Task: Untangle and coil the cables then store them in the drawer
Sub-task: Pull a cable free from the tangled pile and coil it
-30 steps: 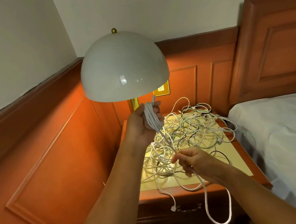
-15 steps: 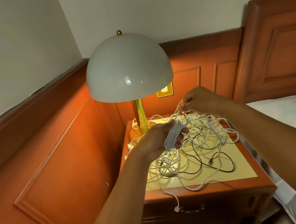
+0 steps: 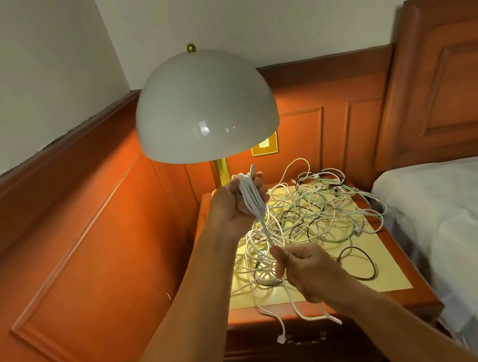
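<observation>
My left hand (image 3: 236, 204) grips a bundle of white cable loops (image 3: 251, 194), held upright above the nightstand (image 3: 384, 295). One strand runs from the bundle down to my right hand (image 3: 306, 270), which pinches it lower and nearer to me. The free tail (image 3: 312, 313) of that white cable hangs past the nightstand's front edge. A tangled heap of white, green and black cables (image 3: 309, 216) lies on the yellow top. The drawer (image 3: 307, 340) under the top is closed; its metal handle shows.
A lamp with a white dome shade (image 3: 203, 105) and brass stem stands at the back left of the nightstand, just behind my left hand. Wood panelling lines the walls. A bed with white sheets (image 3: 471, 231) lies to the right, a headboard behind it.
My right hand came down from the far side of the heap to a spot near me, drawing the strand taut. My left hand rose and turned the bundle upright.
</observation>
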{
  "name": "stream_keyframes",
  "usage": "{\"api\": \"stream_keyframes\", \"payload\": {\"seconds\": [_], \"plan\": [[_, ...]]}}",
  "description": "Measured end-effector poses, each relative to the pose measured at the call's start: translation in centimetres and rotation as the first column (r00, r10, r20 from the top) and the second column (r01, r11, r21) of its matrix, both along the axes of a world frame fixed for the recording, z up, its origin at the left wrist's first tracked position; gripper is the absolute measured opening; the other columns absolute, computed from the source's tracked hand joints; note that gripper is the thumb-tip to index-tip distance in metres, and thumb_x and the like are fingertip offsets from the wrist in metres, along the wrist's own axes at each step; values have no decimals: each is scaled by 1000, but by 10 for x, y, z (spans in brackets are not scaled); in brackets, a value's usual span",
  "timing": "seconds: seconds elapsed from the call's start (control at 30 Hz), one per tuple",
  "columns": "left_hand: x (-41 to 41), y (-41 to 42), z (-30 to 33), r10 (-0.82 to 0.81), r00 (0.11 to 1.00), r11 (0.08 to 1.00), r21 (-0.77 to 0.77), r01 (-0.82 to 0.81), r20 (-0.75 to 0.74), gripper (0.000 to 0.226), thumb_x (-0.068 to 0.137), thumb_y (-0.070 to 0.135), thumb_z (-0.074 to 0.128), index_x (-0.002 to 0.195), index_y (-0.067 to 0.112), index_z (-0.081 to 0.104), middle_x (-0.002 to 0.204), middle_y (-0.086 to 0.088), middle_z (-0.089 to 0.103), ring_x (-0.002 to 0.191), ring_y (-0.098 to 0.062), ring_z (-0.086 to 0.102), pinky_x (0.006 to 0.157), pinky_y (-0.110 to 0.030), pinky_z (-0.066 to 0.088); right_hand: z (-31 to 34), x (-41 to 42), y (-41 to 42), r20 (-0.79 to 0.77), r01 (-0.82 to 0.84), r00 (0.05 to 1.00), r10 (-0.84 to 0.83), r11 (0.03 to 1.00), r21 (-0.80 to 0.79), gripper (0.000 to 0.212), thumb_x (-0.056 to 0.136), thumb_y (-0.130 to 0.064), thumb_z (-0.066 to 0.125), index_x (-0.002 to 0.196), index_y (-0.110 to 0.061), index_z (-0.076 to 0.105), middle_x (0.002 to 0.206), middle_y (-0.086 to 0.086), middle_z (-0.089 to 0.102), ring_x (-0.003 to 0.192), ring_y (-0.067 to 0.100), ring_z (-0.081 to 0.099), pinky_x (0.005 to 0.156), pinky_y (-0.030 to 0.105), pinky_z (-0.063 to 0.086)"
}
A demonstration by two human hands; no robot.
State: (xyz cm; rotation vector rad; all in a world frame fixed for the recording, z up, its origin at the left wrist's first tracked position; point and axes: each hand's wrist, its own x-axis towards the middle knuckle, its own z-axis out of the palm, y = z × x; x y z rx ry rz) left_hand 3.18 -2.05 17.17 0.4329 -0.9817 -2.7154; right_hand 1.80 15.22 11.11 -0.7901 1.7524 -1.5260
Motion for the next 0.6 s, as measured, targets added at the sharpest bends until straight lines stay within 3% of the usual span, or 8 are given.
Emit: {"api": "stream_keyframes", "payload": {"seconds": [0.1, 0.2, 0.27, 0.33, 0.43, 0.53, 0.6], "plan": [[4, 2, 14, -71, 997, 994, -84, 69, -18, 46, 104, 29, 30, 97, -3, 62, 71, -5, 60, 61, -16, 58, 70, -28, 45, -27, -11, -4, 164, -81, 983, 85, 996, -27, 36, 102, -29, 43, 84, -5, 64, 54, 2, 36, 44, 10, 26, 41, 21, 22], [11, 11, 20, -120, 992, 985, -128, 115, -33, 45, 105, 31, 29, 103, -3, 59, 71, -5, 60, 62, -15, 56, 63, -25, 50, -35, -32, -7, 148, -113, 983, 111, 994, 2, 27, 103, -12, 41, 98, 1, 65, 62, 1, 38, 51, 11, 31, 49, 24, 31], [16, 16, 23, -146, 987, 983, -120, 137, -65, 43, 105, 30, 29, 104, -3, 58, 71, -5, 60, 61, -13, 54, 60, -24, 49, -28, -46, -9, 36, -62, 998, 59, 991, 119, 35, 99, -32, 50, 89, -2, 65, 57, 1, 39, 46, 10, 31, 44, 25, 29], [20, 22, 25, -172, 980, 979, -126, 159, -100, 44, 104, 29, 30, 102, -4, 59, 68, -6, 57, 57, -13, 51, 57, -23, 47, -18, -62, -12, -159, 61, 987, -15, 955, 291, 56, 82, -60, 56, 68, -6, 62, 43, -4, 37, 36, 9, 27, 43, 21, 27], [24, 27, 27, -217, 972, 957, -214, 194, -91, 49, 102, 29, 32, 95, -7, 65, 63, -7, 53, 52, -15, 49, 53, -25, 45, 2, -84, -16, -314, 168, 948, -45, 910, 378, 65, 71, -70, 57, 62, -6, 59, 38, -8, 38, 33, 7, 25, 41, 19, 26], [27, 29, 22, -262, 965, 923, -299, 241, -31, 45, 103, 28, 31, 100, -7, 59, 62, -6, 55, 51, -13, 49, 52, -24, 42, 35, -103, -21, -317, 119, 948, -23, 951, 285, 31, 94, -34, 59, 83, -5, 64, 57, -2, 53, 47, 10, 33, 43, 21, 31], [27, 30, 16, -283, 959, 894, -356, 272, 22, 41, 103, 25, 31, 102, -6, 57, 64, -6, 59, 52, -12, 51, 51, -22, 42, 61, -114, -25, -463, 175, 885, -50, 957, 231, 16, 97, -9, 55, 91, -1, 67, 69, 0, 54, 52, 8, 40, 44, 17, 33]]}}
